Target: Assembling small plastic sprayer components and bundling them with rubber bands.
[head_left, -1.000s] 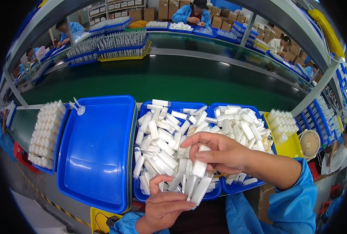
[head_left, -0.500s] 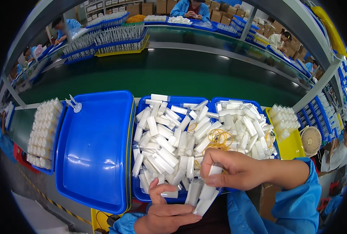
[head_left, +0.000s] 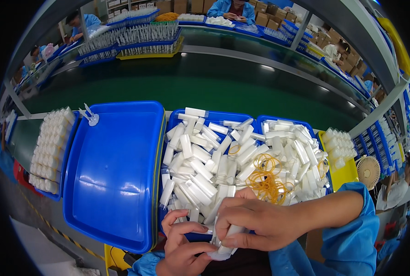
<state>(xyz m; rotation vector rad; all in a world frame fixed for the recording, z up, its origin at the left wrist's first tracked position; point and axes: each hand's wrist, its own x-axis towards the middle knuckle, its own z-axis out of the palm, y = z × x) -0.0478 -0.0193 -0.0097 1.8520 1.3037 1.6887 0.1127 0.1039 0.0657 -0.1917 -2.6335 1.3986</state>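
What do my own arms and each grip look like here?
Your right sleeve is loose, blue and bunched back, baring the forearm. Your left sleeve, also blue, reaches nearly to the left grip. Both it and the right grip are bare, without gloves.

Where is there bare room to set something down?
The blue tray between white stacks and loose pieces, except its far-left corner holding a stand; also the green belt beyond. Crowded: among the pieces and yellow bands.
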